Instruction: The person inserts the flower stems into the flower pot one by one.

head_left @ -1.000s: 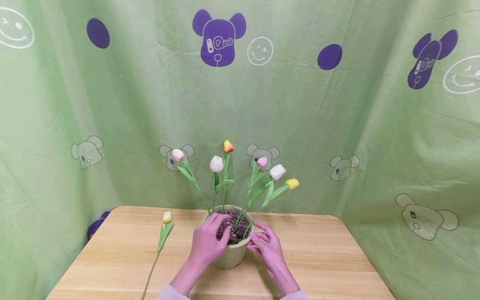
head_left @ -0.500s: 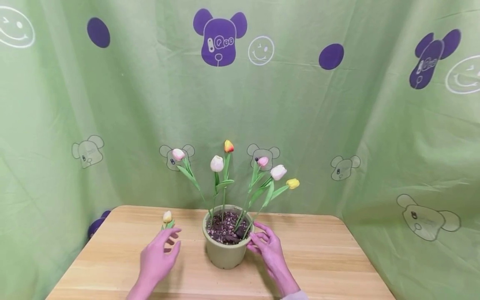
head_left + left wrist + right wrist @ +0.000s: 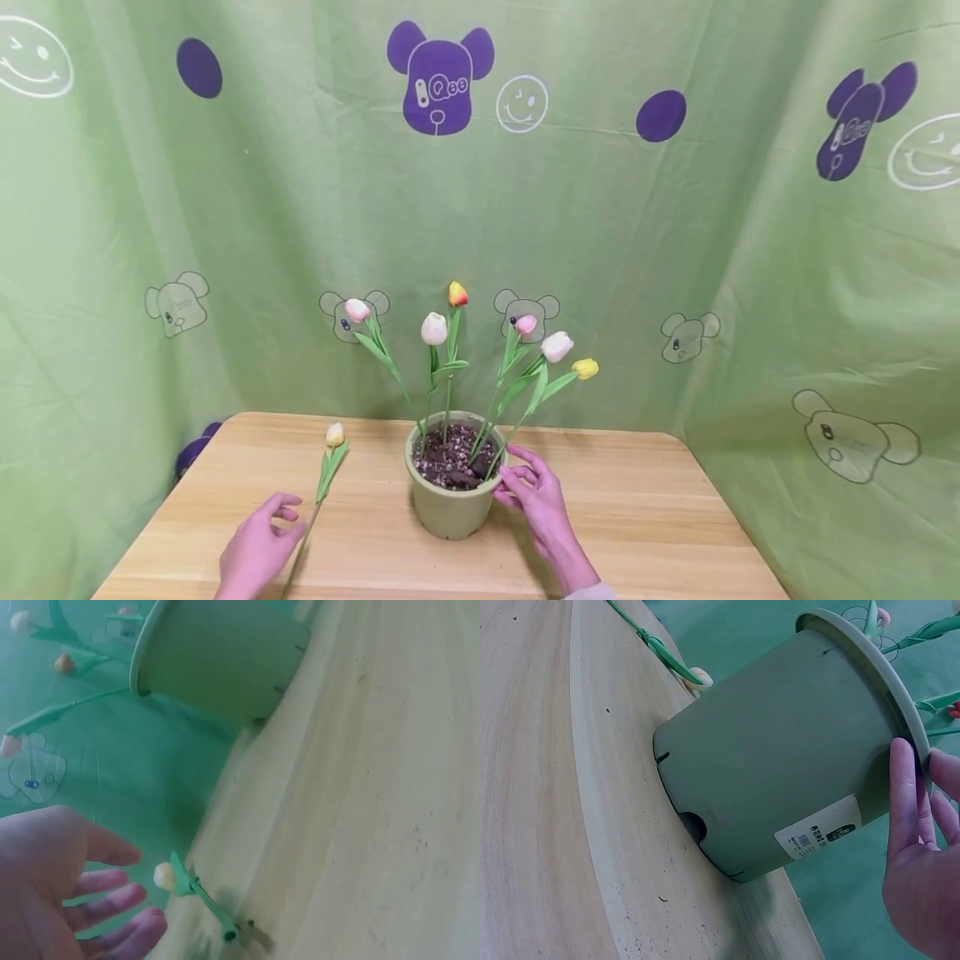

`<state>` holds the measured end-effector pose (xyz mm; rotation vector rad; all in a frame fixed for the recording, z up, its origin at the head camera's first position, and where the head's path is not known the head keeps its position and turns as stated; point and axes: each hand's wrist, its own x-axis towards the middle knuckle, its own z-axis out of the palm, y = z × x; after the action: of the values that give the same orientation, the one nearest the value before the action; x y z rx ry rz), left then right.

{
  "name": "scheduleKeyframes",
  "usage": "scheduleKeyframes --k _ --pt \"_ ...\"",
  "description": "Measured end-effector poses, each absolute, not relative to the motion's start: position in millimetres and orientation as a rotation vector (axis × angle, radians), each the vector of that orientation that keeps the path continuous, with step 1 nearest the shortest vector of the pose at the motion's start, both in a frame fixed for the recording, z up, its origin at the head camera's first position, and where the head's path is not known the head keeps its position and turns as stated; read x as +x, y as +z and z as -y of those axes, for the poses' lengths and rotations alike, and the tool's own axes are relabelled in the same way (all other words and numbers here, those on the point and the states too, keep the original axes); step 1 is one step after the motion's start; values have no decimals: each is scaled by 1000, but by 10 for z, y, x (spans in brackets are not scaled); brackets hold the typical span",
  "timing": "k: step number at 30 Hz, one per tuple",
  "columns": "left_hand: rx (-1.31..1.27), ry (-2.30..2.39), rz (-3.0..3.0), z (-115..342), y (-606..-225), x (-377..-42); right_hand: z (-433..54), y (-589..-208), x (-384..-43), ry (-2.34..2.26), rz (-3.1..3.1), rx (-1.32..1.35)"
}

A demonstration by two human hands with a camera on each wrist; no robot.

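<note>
A green flower pot [image 3: 450,510] filled with dark soil [image 3: 448,468] stands on the table, with several tulips in pink, white, yellow and orange-red upright or leaning in it. My right hand [image 3: 542,510] pinches the pot's right rim; in the right wrist view the thumb lies over the rim [image 3: 900,682] and fingers are against the outer wall. A loose cream-yellow tulip [image 3: 328,473] lies on the table left of the pot. Just left of its stem hovers my left hand [image 3: 261,543], fingers loosely bent, holding nothing. The left wrist view shows a gap between that hand and the tulip.
The wooden table [image 3: 637,517] has rounded far corners. Behind it and along both sides hangs a green curtain [image 3: 600,217] printed with bear heads and smiley faces. A white label [image 3: 819,827] is stuck on the pot's side. Dark crumbs are scattered on the tabletop.
My left hand has left the pot's soil and moved left, passing over the loose tulip, then down toward the near end of its stem. The right hand keeps its place on the rim.
</note>
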<state>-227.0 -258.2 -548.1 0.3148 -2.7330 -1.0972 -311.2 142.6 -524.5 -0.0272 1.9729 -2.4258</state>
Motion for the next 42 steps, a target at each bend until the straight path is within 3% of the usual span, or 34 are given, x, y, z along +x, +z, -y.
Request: scheduleKeyframes --k 24,42 --pt "227 -1116 2806 2552 -5656 -2403 -1429 -5227 -3116 -2433 -1946 -22" --pt "313 -1327 2743 2506 -5631 -2392 -1425 -5239 -3123 -2437 -1947 -40"
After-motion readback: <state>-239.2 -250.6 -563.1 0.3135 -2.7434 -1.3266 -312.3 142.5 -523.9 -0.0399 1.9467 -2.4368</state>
